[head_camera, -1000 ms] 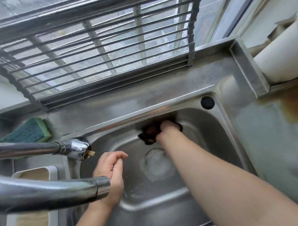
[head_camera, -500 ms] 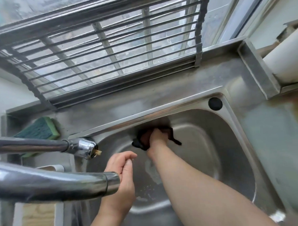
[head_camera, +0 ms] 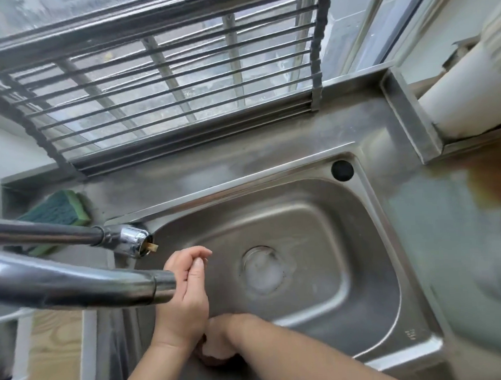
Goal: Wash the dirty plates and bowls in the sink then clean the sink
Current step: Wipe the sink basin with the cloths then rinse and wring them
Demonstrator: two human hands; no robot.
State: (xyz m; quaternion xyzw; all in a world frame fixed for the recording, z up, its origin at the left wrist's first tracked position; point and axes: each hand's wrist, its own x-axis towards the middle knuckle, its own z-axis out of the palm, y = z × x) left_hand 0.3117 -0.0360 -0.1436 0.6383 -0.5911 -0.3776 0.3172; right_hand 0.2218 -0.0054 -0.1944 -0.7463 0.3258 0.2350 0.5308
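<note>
My right hand is low at the near wall of the sink, and my left hand partly hides it. Its fingers look curled round a dark cloth, but I only see a small dark bit under them, so I am not fully sure of the hold. My left hand hangs over the sink beside the tap spout. Its fingers are loose, a little bent, and hold nothing.

No plates or bowls are in the sink that I can see. I think I am on the last job, rubbing the sink clean.

What could go wrong? The tap spout is just beside my left hand, so I could bump my knuckles on it if I lift up fast. The second spout is close too. There is white foam on the drain. If I miss that spot, the soap stays there. My left hand is over my right, so I cannot see well where I rub, and I may skip the near corner. The cloth could slip out on the wet metal. The green sponge sits on the worktop behind, well apart from me.
</note>
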